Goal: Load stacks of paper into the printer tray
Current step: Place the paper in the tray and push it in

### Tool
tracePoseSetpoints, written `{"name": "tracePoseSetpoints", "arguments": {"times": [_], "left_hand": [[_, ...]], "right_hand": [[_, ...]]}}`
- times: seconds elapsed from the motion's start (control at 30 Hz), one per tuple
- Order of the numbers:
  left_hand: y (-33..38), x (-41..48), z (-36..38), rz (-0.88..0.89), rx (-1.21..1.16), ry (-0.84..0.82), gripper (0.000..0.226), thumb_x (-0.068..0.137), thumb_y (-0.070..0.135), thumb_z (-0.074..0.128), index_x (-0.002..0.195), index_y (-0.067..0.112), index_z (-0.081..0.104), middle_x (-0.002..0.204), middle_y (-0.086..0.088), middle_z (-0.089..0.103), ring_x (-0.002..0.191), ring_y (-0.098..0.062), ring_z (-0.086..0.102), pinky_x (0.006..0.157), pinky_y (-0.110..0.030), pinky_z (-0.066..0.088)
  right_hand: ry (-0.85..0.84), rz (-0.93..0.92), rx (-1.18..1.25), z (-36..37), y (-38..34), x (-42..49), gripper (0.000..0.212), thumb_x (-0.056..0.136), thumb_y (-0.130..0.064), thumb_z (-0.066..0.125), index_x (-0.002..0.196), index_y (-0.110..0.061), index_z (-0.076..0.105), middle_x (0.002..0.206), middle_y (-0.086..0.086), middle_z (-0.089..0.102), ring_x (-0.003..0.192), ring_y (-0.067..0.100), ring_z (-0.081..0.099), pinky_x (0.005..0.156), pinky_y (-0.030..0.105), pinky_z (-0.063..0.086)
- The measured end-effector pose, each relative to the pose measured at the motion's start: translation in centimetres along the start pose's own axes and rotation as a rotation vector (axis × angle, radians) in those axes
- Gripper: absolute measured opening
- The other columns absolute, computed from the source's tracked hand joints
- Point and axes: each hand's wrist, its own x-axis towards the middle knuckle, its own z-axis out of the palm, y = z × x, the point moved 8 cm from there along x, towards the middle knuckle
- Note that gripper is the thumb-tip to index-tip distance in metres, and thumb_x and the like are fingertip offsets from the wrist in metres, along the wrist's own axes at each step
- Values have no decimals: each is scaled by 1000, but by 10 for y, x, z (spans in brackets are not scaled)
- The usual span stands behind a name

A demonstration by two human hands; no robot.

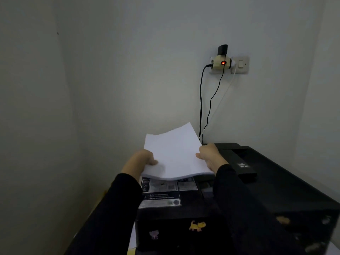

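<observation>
While both hands hold it up, the paper (174,153) hangs just over the printer (266,190), sagging a touch through the middle. The left hand (143,159) grips the stack's nine o'clock edge, thumb on top. The right hand (211,157) clamps the three o'clock edge the same way. Black sleeves (117,208) run back toward six.

The printer fills the frame from six round to four o'clock, matte black. White labels (161,199) sit just under the paper's near edge. A yellow cat sticker (197,226) and a pale purple sticker (154,234) sit on the front face.

The room is dim, and the plain pale walls meet in a corner at ten o'clock. Up at one o'clock, a cream adapter (223,62) glows red in the wall socket, with a black plug (222,49) on top. A switch (241,64) is just beside it at three. Black cables (201,107) and a white cable (220,102) drop behind the printer.
</observation>
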Motion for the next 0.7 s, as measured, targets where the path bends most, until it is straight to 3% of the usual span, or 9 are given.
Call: {"name": "tracePoseSetpoints", "arguments": {"times": [0.07, 0.13, 0.2, 0.27, 0.3, 0.43, 0.5, 0.57, 0.7], "left_hand": [[3, 3, 0, -25, -258, -140, 43, 86, 2, 64, 126, -8, 52, 124, -19, 60, 110, -33, 60, 100, -39, 46], [4, 0, 1, -33, -370, -219, 20, 85, -6, 62, 104, -9, 58, 99, -18, 65, 83, -31, 62, 90, -39, 47], [9, -5, -4, 4, -352, -128, 10, 89, -4, 58, 97, -9, 58, 111, -22, 62, 95, -30, 61, 90, -32, 52], [23, -8, -16, 146, -385, 79, 23, 93, -1, 52, 115, -9, 54, 134, -24, 52, 102, -24, 56, 61, -18, 56], [25, -6, -18, 174, -445, 148, 32, 93, -3, 50, 124, -10, 48, 135, -25, 51, 102, -26, 58, 53, -19, 54], [24, -6, -21, 282, -468, 345, 39, 85, -9, 49, 123, -2, 45, 121, -25, 57, 107, -41, 59, 89, -45, 54], [23, -12, -17, 328, -492, 366, 40, 83, -11, 50, 121, 1, 44, 117, -22, 58, 104, -38, 59, 90, -44, 52], [17, -20, -9, 374, -513, 368, 40, 84, -11, 51, 122, 1, 42, 116, -18, 58, 102, -31, 58, 86, -33, 48], [3, -28, 14, 434, -540, 356, 36, 92, -5, 47, 126, 0, 37, 128, -17, 53, 113, -28, 52, 93, -30, 40]], "right_hand": [[-13, -15, 10, -7, -2, -3, 30, 90, 8, 48, 118, 18, 51, 127, 27, 57, 113, 37, 57, 98, 43, 47], [-14, -58, 50, -12, -5, 1, 28, 90, 9, 50, 116, 17, 53, 125, 25, 59, 101, 30, 57, 94, 40, 48], [2, -109, 69, -12, -10, -4, 22, 89, 9, 48, 108, 14, 59, 114, 25, 63, 90, 28, 58, 84, 38, 50], [4, -190, 59, -9, -18, -12, 17, 88, 10, 45, 83, 2, 60, 93, 18, 62, 70, 22, 54, 65, 28, 47], [16, -226, 67, -7, -23, -15, 21, 87, 9, 43, 76, -4, 55, 86, 12, 59, 63, 16, 49, 58, 24, 44], [30, -325, 104, -3, -32, -24, 17, 87, 6, 45, 100, -4, 47, 95, 7, 53, 76, 18, 52, 53, 19, 41], [22, -331, 103, -2, -29, -27, 30, 87, 6, 44, 116, -1, 45, 106, 11, 54, 86, 21, 53, 56, 20, 42], [4, -338, 87, 1, -22, -31, 40, 88, 6, 40, 128, 1, 39, 118, 14, 54, 93, 21, 52, 72, 26, 45], [-43, -357, 2, 12, -3, -37, 42, 95, -3, 40, 136, -2, 28, 133, 13, 48, 105, 20, 48, 88, 28, 37]]}}
